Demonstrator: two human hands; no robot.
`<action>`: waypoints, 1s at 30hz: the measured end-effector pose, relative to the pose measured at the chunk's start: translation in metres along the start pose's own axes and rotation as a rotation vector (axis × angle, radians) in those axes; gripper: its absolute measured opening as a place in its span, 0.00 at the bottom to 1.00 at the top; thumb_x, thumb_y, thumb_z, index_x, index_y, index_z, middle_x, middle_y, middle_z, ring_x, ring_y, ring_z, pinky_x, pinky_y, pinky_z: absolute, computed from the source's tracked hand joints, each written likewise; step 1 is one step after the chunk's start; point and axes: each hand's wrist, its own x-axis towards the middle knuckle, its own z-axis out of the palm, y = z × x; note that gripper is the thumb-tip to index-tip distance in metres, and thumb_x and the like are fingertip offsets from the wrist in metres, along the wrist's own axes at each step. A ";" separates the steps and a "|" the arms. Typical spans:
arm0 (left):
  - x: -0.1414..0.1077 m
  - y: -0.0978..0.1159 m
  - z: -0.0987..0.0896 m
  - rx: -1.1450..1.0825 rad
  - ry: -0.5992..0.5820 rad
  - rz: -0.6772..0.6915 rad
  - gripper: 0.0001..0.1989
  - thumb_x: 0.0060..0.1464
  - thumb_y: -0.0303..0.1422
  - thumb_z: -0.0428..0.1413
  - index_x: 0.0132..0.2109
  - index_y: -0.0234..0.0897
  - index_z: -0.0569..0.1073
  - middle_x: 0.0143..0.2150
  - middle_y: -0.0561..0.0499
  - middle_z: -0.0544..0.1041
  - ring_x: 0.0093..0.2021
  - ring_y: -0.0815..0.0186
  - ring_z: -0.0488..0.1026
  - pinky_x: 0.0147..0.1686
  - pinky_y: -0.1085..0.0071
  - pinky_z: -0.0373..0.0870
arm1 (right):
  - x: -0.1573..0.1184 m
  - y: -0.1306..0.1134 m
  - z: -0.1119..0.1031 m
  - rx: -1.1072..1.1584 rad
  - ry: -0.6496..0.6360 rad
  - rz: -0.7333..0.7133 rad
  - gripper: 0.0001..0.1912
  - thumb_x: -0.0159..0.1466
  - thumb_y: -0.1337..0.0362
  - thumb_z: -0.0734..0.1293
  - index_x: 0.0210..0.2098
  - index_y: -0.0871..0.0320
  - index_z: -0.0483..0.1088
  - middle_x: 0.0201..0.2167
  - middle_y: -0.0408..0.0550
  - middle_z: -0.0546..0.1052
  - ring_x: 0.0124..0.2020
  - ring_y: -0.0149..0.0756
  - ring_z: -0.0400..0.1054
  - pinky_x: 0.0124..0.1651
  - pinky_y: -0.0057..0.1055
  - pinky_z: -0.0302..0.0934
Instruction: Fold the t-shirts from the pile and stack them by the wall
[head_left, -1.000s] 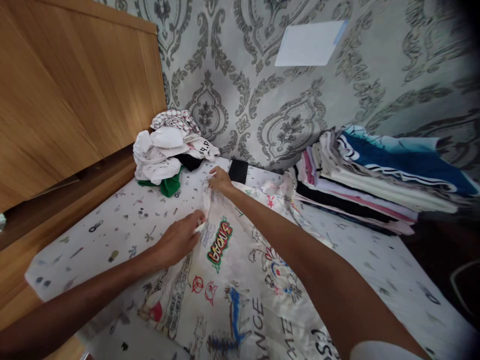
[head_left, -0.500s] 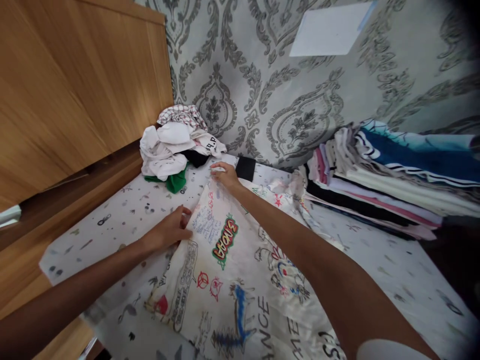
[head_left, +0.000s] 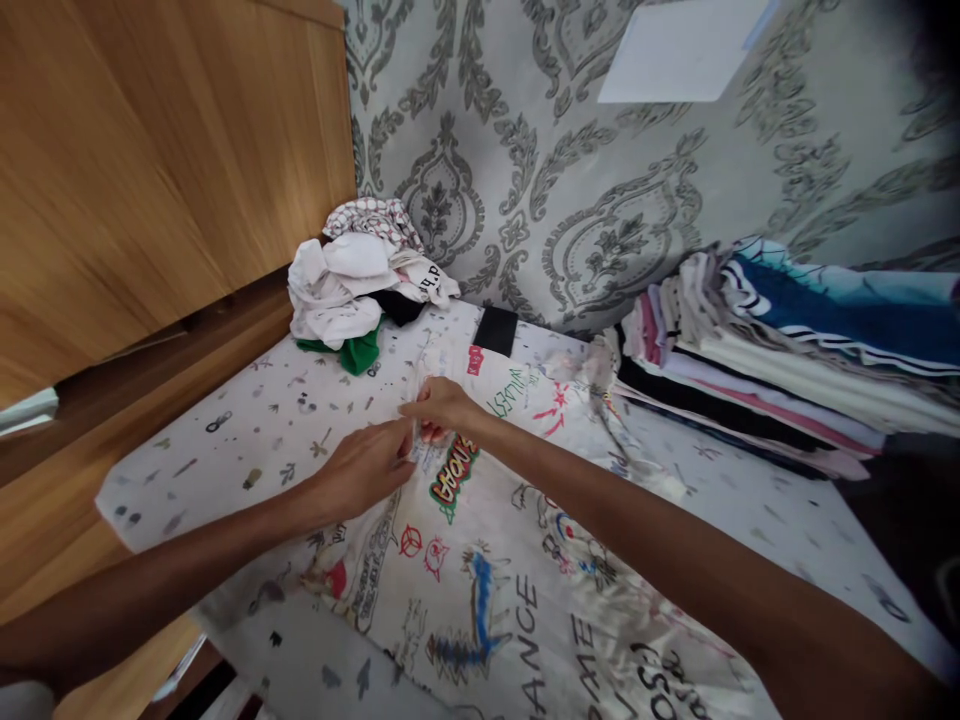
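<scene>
A white garment (head_left: 517, 590) covered in coloured drawings and lettering lies spread over the patterned white surface (head_left: 247, 450). Both hands meet at its upper left part. My left hand (head_left: 375, 462) is closed, its fingertips pinching the cloth's edge. Right beside it, my right hand (head_left: 442, 408) is closed too, fingers curled down on the same cloth. The right forearm crosses above the garment and hides part of its print.
A crumpled pile of clothes (head_left: 337, 295) sits against the wooden cabinet (head_left: 180, 150). Folded clothes are stacked (head_left: 780, 370) at the right by the patterned wall. A small black item (head_left: 495, 331) lies beyond the garment.
My right hand has come down and nearer onto the cloth, and my left hand has moved right to meet it. Both have closed. The view has shifted slightly.
</scene>
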 end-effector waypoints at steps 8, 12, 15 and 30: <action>-0.007 -0.009 0.012 -0.385 -0.030 0.022 0.09 0.54 0.35 0.56 0.37 0.41 0.61 0.30 0.57 0.66 0.30 0.67 0.63 0.30 0.70 0.59 | 0.000 0.009 -0.008 0.227 -0.002 0.031 0.14 0.53 0.75 0.70 0.23 0.55 0.60 0.11 0.37 0.67 0.16 0.31 0.67 0.24 0.29 0.71; 0.012 -0.018 0.011 -0.774 -0.058 -0.242 0.17 0.56 0.38 0.57 0.49 0.40 0.63 0.37 0.54 0.71 0.29 0.70 0.67 0.25 0.74 0.62 | -0.005 0.010 -0.012 0.310 -0.027 0.032 0.12 0.53 0.77 0.67 0.24 0.56 0.60 0.14 0.37 0.68 0.17 0.28 0.66 0.26 0.27 0.70; 0.028 -0.019 0.006 -0.995 -0.108 -0.411 0.23 0.51 0.35 0.63 0.51 0.38 0.63 0.37 0.51 0.74 0.31 0.68 0.73 0.23 0.76 0.63 | -0.006 0.009 -0.012 0.346 -0.043 0.032 0.13 0.53 0.77 0.66 0.23 0.56 0.59 0.13 0.36 0.67 0.16 0.27 0.64 0.25 0.26 0.68; 0.031 -0.017 0.003 -1.098 -0.177 -0.341 0.26 0.47 0.28 0.63 0.54 0.37 0.70 0.30 0.55 0.73 0.26 0.73 0.70 0.17 0.80 0.52 | -0.005 -0.004 -0.011 0.319 -0.040 0.130 0.10 0.64 0.68 0.69 0.27 0.58 0.65 0.13 0.40 0.69 0.16 0.31 0.66 0.22 0.25 0.66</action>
